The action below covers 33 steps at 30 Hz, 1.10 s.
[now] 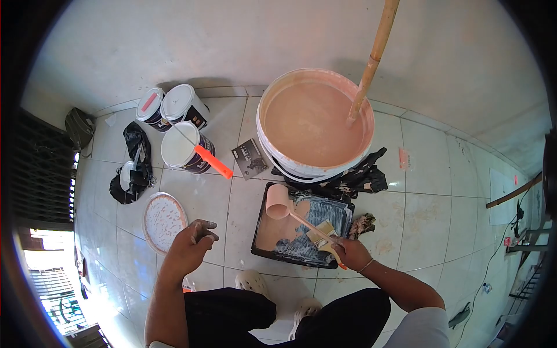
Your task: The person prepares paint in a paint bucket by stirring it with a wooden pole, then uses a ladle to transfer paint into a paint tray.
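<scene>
My right hand [351,255] is closed round the long handle of a pink dipper [279,204], whose cup hangs over the black paint tray [255,240]. Pinkish paint covers the tray's left part, and the right part is streaked white and dark. Just beside my right hand, a paintbrush [322,232] with a yellow and orange handle overlaps the tray's front right. My left hand [194,243] holds nothing; its fingers are loosely bent and apart, close to a round paint-spotted lid [164,223] on the floor. Behind the tray stands a big white bucket [272,153] full of pinkish paint.
A bamboo pole [371,66] leans in the big bucket. At the back left are white paint pails [181,98], one carrying an orange-handled roller [214,162]. Black plastic [136,151] lies left of them. A crumpled rag [364,223] sits right of the tray, and a cable [484,278] crosses the floor.
</scene>
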Tool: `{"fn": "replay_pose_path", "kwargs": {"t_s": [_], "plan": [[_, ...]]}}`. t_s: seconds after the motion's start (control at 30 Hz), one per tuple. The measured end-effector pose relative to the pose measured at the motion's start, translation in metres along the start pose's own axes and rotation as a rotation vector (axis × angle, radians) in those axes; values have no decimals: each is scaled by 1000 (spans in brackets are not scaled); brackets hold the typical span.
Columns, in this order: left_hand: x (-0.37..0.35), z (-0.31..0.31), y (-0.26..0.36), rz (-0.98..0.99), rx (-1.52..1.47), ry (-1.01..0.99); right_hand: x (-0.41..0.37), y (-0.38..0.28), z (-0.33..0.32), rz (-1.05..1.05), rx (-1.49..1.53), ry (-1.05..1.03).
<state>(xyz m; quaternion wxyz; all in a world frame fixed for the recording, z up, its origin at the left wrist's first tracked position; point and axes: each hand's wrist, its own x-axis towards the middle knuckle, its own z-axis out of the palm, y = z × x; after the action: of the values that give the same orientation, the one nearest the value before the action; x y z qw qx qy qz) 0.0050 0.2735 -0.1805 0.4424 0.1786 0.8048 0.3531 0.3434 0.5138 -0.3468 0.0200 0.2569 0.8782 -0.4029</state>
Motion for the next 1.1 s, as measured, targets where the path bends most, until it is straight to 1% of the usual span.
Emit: {"fn": "replay_pose_path", "kwargs": {"t_s": [0.03, 0.07, 0.1, 0.13, 0.17, 0.23, 0.27, 0.33, 0.47, 0.53, 0.57, 0.63, 0.67, 0.73, 0.77, 0.83, 0.97, 1.03, 1.1], "plan": [[1, 2, -1, 13, -1, -7, 3, -8, -8, 29, 67, -17], [1, 2, 0, 25, -2, -13, 5, -12, -15, 26, 62, -14], [1, 2, 4, 32, -5, -10, 9, -15, -21, 77, 90, -100], [1, 3, 9, 35, 56, -4, 11, -18, -26, 127, 117, -187], [1, 3, 12, 36, 115, 3, 12, -20, -31, 124, 111, -186], [1, 3, 12, 46, 100, 5, 13, -24, -38, 246, 220, -254], [2, 3, 11, 56, 92, 5, 14, -33, -46, 242, 213, -255], [2, 1, 8, 58, 87, 0, 14, -59, -69, 330, 236, -317], [2, -3, 7, 55, 98, -4, 8, -81, -96, 255, 209, -272], [3, -3, 6, 62, 87, 0, 6, -92, -108, 314, 176, -283], [3, -3, 6, 70, 84, -1, 4, -95, -112, 311, 171, -287], [3, -3, 7, 68, 90, 5, 2, -97, -115, 180, 46, -200], [2, -3, 7, 69, 105, 7, 1, -97, -115, 179, 45, -204], [2, -2, 5, 81, 77, 18, 1, -94, -112, 93, -22, -146], [2, -2, 4, 94, 51, 27, 1, -91, -108, 93, -20, -147], [2, -1, 6, 89, 60, 28, 2, -81, -96, 12, -48, -96], [2, -1, 5, 72, 75, 21, 7, -58, -72, -20, -76, -105], [1, -1, 6, 66, 65, 14, 7, -41, -56, -133, -99, -38], [1, -1, 6, 66, 56, 9, 7, -29, -43, -121, -99, -39]]}}
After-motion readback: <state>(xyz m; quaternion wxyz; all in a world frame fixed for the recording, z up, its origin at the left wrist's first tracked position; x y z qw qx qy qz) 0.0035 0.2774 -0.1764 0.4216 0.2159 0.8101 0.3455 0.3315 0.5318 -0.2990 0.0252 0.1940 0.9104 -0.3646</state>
